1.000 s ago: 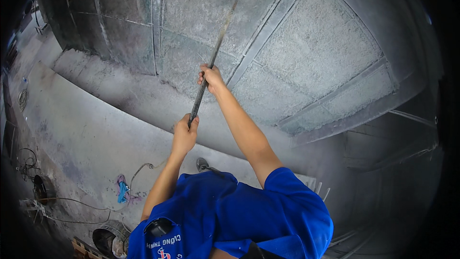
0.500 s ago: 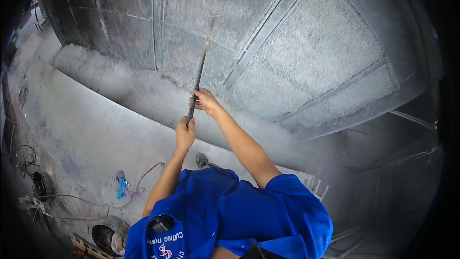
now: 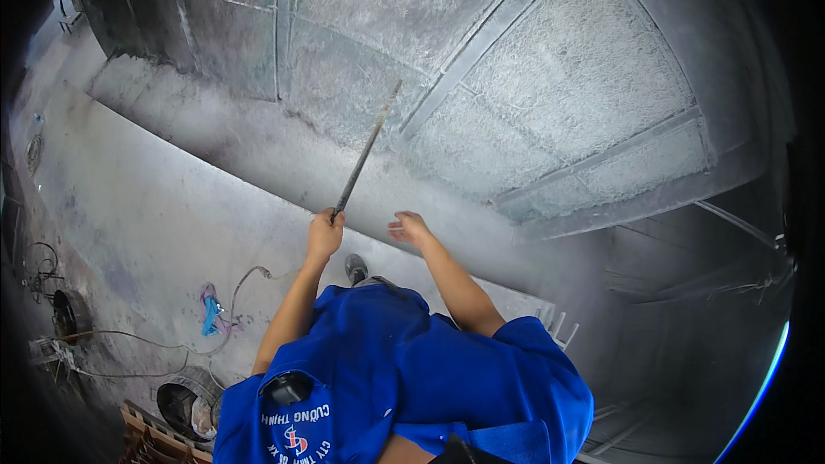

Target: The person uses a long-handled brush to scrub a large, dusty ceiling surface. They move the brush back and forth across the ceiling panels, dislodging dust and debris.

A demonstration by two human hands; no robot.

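Observation:
My left hand (image 3: 326, 235) is wrapped round the lower end of a long thin dark rod (image 3: 364, 157). The rod slants up and away to the right, its tip lighter and brownish in front of the dusty grey wall panels (image 3: 369, 0). Off to the right of the rod, my right hand (image 3: 410, 228) is apart from it, fingers loosely spread and slightly bent, with nothing in them. Whether the rod's tip touches the wall I cannot tell.
Under me lies a wide grey board (image 3: 172, 180) with a long edge facing the wall. A blue and pink cloth (image 3: 211, 314), a hose (image 3: 243, 288) and a bucket (image 3: 176, 404) are at left. A slatted wooden piece (image 3: 142, 434) is lower left.
My right hand has let go of the rod and drawn back down and to the right. The rod's tip has come lower and rightward, still in my left hand.

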